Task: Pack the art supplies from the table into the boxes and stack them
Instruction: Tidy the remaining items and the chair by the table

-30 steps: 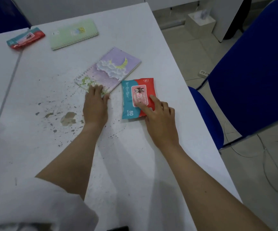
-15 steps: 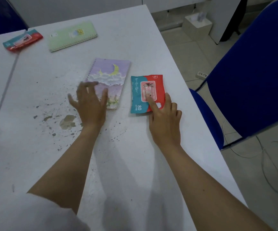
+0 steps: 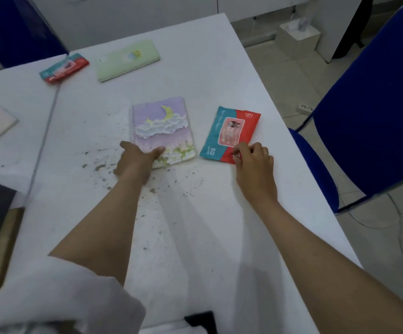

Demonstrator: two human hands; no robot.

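Right now my left hand (image 3: 136,162) lies on the near left corner of the purple notebook (image 3: 163,128), fingers fairly straight and resting on its cover, holding nothing. That notebook, with a moon and clouds on it, lies flat in the middle of the white table (image 3: 195,237), spiral edge to its left. Just right of the notebook, apart from it, lies the wipes pack (image 3: 229,133), teal and red, flat on the table. My right hand (image 3: 253,160) is at the pack's near right corner, fingers curled and pinching its edge. Beyond the notebook, toward the far edge of the table, lies a green notebook (image 3: 128,60), and left of that a second wipes pack (image 3: 63,68). Brownish specks and smears (image 3: 99,165) dirty the table just left of and nearer than the purple notebook. Right of the table stands a blue chair (image 3: 364,116).
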